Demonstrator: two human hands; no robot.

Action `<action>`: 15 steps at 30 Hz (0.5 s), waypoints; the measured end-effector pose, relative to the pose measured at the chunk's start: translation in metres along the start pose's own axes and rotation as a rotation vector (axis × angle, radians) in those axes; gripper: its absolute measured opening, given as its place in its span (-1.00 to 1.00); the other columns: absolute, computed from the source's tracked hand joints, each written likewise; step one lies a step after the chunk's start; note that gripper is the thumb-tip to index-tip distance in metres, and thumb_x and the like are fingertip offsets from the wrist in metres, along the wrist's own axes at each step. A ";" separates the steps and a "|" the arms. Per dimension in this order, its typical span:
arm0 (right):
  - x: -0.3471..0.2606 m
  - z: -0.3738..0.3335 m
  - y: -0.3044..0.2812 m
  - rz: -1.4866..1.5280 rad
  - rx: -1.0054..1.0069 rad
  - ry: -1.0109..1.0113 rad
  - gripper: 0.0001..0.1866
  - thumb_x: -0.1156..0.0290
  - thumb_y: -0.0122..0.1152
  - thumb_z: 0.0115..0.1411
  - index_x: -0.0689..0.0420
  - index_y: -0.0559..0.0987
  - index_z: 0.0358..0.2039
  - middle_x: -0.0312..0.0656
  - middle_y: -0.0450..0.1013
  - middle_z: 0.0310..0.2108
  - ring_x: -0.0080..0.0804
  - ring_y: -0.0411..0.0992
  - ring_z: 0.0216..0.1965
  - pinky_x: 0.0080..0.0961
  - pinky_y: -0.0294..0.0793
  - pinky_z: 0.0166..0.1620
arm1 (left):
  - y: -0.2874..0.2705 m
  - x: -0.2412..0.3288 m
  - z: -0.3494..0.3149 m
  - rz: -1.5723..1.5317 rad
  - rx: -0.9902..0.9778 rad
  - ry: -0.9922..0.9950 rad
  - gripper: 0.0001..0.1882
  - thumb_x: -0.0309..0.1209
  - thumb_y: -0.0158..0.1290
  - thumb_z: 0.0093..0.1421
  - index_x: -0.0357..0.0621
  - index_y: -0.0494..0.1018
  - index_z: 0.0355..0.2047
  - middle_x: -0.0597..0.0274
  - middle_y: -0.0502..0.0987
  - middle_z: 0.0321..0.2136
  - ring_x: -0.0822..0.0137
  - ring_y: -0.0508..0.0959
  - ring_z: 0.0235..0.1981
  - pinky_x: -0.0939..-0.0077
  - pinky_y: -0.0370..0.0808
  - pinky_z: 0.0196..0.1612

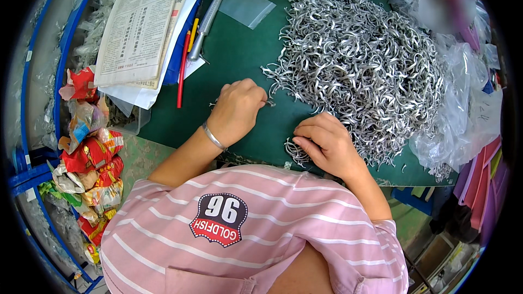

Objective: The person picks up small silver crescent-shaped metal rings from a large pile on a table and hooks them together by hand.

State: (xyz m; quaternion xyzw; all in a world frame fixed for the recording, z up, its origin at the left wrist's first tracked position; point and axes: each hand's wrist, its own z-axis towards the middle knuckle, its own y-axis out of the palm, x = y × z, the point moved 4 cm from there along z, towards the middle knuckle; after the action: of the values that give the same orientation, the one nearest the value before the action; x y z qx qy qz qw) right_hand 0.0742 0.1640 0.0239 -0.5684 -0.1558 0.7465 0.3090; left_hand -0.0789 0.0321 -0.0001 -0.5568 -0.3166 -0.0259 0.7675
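A large heap of small curved silver metal pieces (362,71) covers the right half of the green tabletop (239,57). My left hand (237,107), a silver bangle (213,136) on its wrist, rests knuckles up left of the heap. Its fingers are curled closed; small metal bits show beside it, but its grasp is hidden underneath. My right hand (326,144) lies at the heap's near left edge, its fingers bent together and the thumb tucked close. Beside that thumb sits a small cluster of curved metal pieces (296,152). Whatever the right fingertips hold is hidden.
Newspapers (143,24) lie at the far left, beside a red pen (184,71) and a grey-handled tool (208,20). A flat clear bag (246,7) is behind my left hand. Clear plastic bags (457,103) border the heap's right side. Blue shelving (64,49) stands left.
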 end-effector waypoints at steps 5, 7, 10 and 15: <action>0.001 0.006 0.002 0.056 0.080 0.110 -0.90 0.54 0.30 0.03 0.21 0.58 -0.39 -0.13 0.50 -0.40 -0.15 0.48 -0.37 -0.34 0.47 -0.28 | -0.007 0.011 0.002 -0.209 0.114 0.023 -0.92 -0.61 0.16 0.01 -0.23 0.49 -0.46 0.13 0.51 -0.45 0.10 0.53 -0.38 0.32 0.45 -0.30; 0.006 0.008 0.004 0.047 0.096 0.205 -0.89 0.58 0.29 0.06 0.24 0.58 -0.36 -0.14 0.50 -0.40 -0.27 0.49 -0.39 -0.46 0.47 -0.35 | -0.008 0.017 0.005 -0.266 0.155 0.012 -0.92 -0.63 0.14 0.01 -0.24 0.49 -0.45 0.10 0.51 -0.45 0.10 0.53 -0.39 0.35 0.46 -0.32; 0.010 0.007 0.004 0.049 0.103 0.284 -0.83 0.61 0.26 0.08 0.25 0.57 -0.27 -0.12 0.49 -0.36 -0.32 0.49 -0.40 -0.51 0.48 -0.36 | -0.001 0.018 0.004 -0.274 0.123 0.004 -0.93 -0.63 0.14 0.05 -0.23 0.49 -0.45 0.18 0.51 -0.46 0.24 0.54 -0.41 0.44 0.46 -0.36; 0.002 0.013 0.002 0.176 0.184 0.242 -0.75 0.60 0.27 0.07 0.25 0.55 -0.19 -0.10 0.48 -0.27 -0.29 0.50 -0.37 -0.46 0.52 -0.31 | 0.013 0.017 -0.004 -1.270 -0.172 -0.398 -0.89 -0.59 0.15 0.14 -0.19 0.44 -0.36 0.28 0.50 -0.42 0.47 0.48 -0.40 0.61 0.42 -0.34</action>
State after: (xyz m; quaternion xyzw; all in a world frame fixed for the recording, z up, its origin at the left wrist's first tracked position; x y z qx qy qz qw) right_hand 0.0610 0.1657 0.0255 -0.6348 0.0019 0.7079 0.3097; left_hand -0.0587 0.0386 -0.0031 -0.3156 -0.7150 -0.3946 0.4832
